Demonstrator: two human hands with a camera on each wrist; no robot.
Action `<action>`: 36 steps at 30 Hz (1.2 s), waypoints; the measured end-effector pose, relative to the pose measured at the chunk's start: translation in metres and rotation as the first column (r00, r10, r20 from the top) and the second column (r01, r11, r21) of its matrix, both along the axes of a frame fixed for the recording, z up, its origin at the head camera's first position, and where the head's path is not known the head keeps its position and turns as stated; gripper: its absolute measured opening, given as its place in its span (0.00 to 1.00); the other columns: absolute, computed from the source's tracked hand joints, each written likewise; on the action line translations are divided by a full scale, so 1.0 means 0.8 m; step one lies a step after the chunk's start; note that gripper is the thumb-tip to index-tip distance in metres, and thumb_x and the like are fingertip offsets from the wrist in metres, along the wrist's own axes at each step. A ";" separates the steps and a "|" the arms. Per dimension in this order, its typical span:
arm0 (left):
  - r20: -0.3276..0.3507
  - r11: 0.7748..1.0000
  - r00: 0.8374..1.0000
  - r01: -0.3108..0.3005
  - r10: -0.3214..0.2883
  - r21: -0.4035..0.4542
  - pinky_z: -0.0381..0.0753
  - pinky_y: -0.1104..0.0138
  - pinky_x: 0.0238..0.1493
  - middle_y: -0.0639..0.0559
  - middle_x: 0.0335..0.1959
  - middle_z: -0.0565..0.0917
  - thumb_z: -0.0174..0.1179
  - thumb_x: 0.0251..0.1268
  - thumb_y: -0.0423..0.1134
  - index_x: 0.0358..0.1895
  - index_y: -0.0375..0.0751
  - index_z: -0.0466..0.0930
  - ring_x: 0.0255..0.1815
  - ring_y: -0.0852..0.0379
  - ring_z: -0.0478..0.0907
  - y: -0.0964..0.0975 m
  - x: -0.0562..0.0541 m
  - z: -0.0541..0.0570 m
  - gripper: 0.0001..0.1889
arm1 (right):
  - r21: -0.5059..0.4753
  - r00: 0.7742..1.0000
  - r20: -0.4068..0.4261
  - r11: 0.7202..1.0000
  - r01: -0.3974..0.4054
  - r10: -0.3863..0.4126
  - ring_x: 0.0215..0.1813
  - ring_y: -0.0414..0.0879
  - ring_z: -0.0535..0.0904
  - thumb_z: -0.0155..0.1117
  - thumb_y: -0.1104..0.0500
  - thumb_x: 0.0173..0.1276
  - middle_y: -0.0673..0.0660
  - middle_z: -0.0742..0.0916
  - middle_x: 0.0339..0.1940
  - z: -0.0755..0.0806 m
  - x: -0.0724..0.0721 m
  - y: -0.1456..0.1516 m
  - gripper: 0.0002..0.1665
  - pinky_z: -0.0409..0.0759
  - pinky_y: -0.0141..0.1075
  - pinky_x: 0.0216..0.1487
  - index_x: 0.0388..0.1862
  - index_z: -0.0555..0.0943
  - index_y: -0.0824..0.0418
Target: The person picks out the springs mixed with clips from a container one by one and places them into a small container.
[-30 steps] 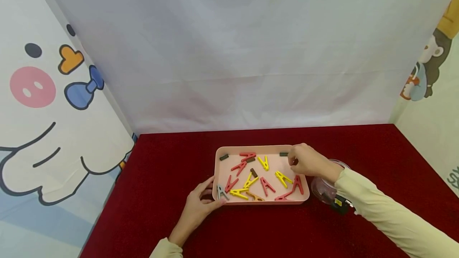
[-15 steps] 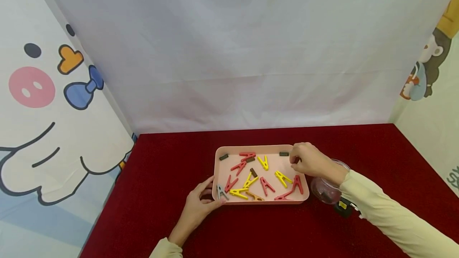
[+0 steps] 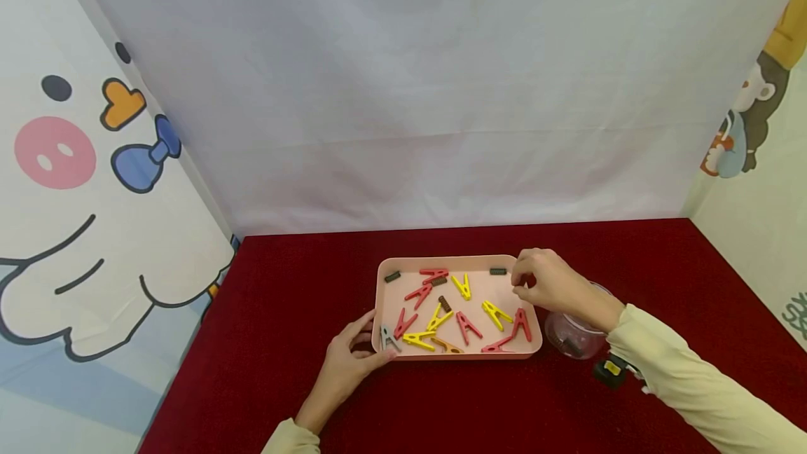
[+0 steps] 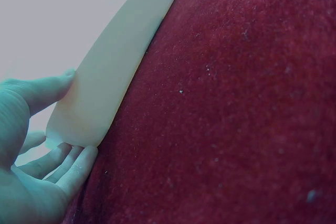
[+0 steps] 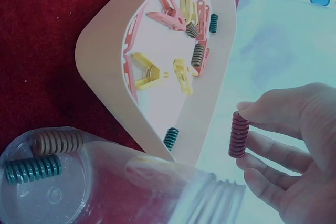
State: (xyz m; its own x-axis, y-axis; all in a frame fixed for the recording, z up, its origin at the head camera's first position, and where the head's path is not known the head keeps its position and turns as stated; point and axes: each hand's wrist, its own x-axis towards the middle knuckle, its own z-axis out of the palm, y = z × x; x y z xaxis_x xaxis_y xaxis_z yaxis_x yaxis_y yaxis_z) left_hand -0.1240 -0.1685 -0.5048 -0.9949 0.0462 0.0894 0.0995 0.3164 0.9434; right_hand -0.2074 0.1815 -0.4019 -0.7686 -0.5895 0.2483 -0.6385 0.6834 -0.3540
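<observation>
My left hand (image 3: 343, 359) holds the near left corner of a pink tray (image 3: 463, 356), its thumb on the front wall and fingers at the end. Between thumb and fingertips, my right hand (image 5: 289, 145) pinches a dark red-brown coil spring (image 5: 239, 135), held upright just off the tray's right end. In the tray lie several red clips (image 3: 469, 328) and yellow clips (image 3: 497, 315), one grey clip (image 3: 389, 338) and an orange one (image 3: 447, 346). Loose springs lie among them, such as a dark green spring (image 3: 498, 271) and a brown spring (image 3: 445, 303).
Right of the tray, under my right forearm, is a clear plastic jar (image 3: 576, 335). A brown spring (image 5: 58, 142) and a green spring (image 5: 34, 169) lie inside it. Dark red cloth (image 3: 302, 286) covers the table, with a white curtain (image 3: 441, 90) behind.
My right hand has shifted slightly to the right, with its forearm, toward the jar, and more of the jar shows. My left hand and the tray have stayed nearly still.
</observation>
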 end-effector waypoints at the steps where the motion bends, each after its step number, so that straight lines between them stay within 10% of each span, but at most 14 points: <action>1: 0.006 1.000 1.000 -0.001 0.001 0.000 0.80 0.68 0.39 0.44 0.51 0.76 0.74 0.47 0.39 0.66 0.41 0.69 0.49 0.49 0.76 0.000 0.000 0.000 0.39 | -0.003 1.000 -0.002 1.000 0.000 0.000 0.31 0.43 0.76 0.70 0.69 0.51 0.49 0.79 0.26 0.000 0.001 0.001 0.07 0.77 0.33 0.29 0.22 0.83 0.58; 36: 0.054 1.000 0.998 -0.023 0.023 0.013 0.79 0.71 0.39 0.45 0.53 0.76 0.75 0.47 0.39 0.66 0.45 0.70 0.49 0.50 0.75 0.000 -0.003 -0.005 0.38 | -0.186 0.985 -0.157 0.981 0.047 -0.077 0.34 0.45 0.77 0.73 0.68 0.50 0.47 0.81 0.31 -0.001 0.036 0.022 0.09 0.78 0.39 0.30 0.25 0.85 0.55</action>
State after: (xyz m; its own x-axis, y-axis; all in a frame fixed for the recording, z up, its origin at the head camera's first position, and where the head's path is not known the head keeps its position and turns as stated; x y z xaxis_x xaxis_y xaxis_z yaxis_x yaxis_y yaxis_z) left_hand -0.1268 -0.1682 -0.5084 -0.9991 0.0224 0.0358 0.0409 0.3047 0.9516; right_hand -0.1786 0.1992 -0.4026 -0.7426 -0.4757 0.4715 -0.6562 0.6577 -0.3700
